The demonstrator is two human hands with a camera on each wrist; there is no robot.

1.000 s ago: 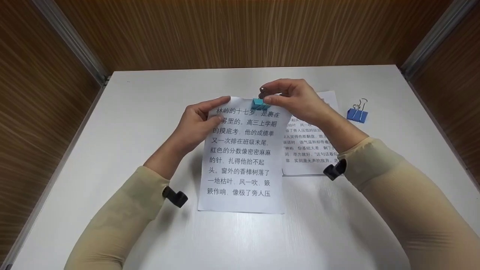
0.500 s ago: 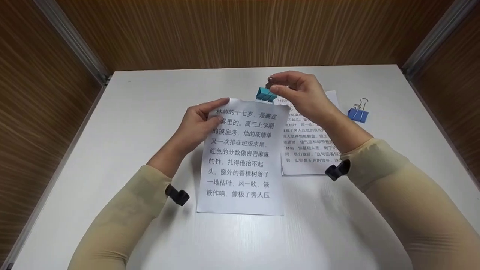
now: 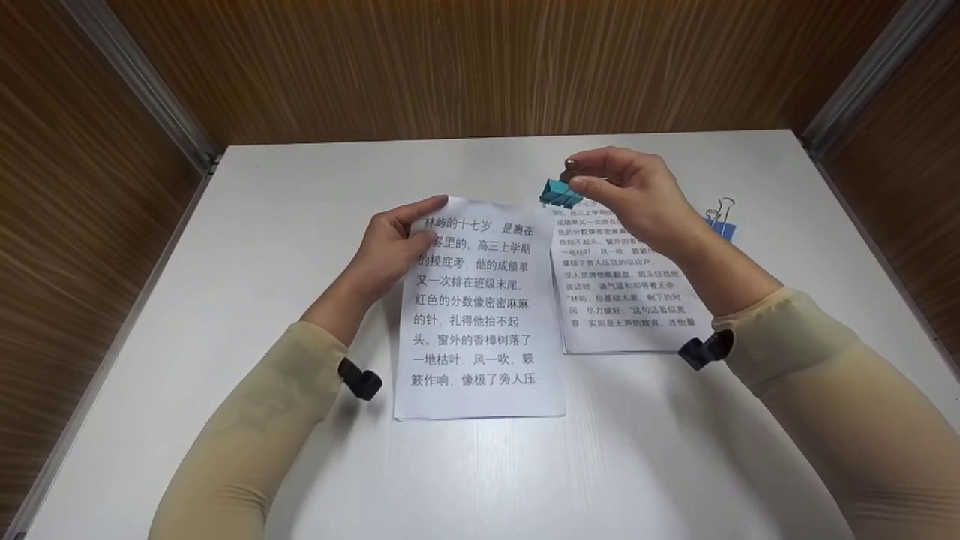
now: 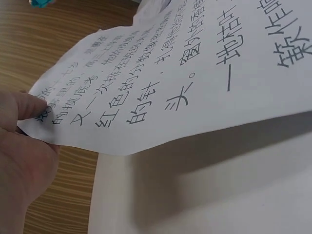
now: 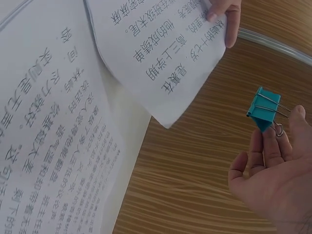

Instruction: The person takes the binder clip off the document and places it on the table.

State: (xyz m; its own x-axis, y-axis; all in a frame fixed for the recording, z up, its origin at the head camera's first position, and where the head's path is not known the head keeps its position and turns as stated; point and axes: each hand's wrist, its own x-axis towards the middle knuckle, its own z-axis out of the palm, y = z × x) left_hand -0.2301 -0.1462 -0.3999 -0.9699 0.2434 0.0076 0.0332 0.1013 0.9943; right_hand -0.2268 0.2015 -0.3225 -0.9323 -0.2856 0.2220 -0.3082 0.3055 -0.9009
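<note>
My left hand [image 3: 390, 244] pinches the upper left corner of printed sheets [image 3: 476, 300], thumb on top. Their top end is lifted off the table, with a shadow beneath in the left wrist view. To the right, my right hand [image 3: 637, 195] holds a teal binder clip [image 3: 560, 193] by its wire handles, between thumb and fingers. In the right wrist view the teal clip [image 5: 264, 108] is apart from the sheets' edge. A second stack of printed paper [image 3: 630, 300] lies on the table, partly under the right hand and wrist.
A blue binder clip [image 3: 723, 228] sits on the white table [image 3: 480, 480] beyond the right forearm, partly hidden by it. Wood-patterned panels [image 3: 480, 67] rise behind the table and at both sides. A black wrist mount [image 3: 361, 379] hangs from each sleeve.
The teal binder clip has come off the top edge of the sheets. My right hand has carried it up and right. The left hand still holds the sheets, which have shifted slightly left.
</note>
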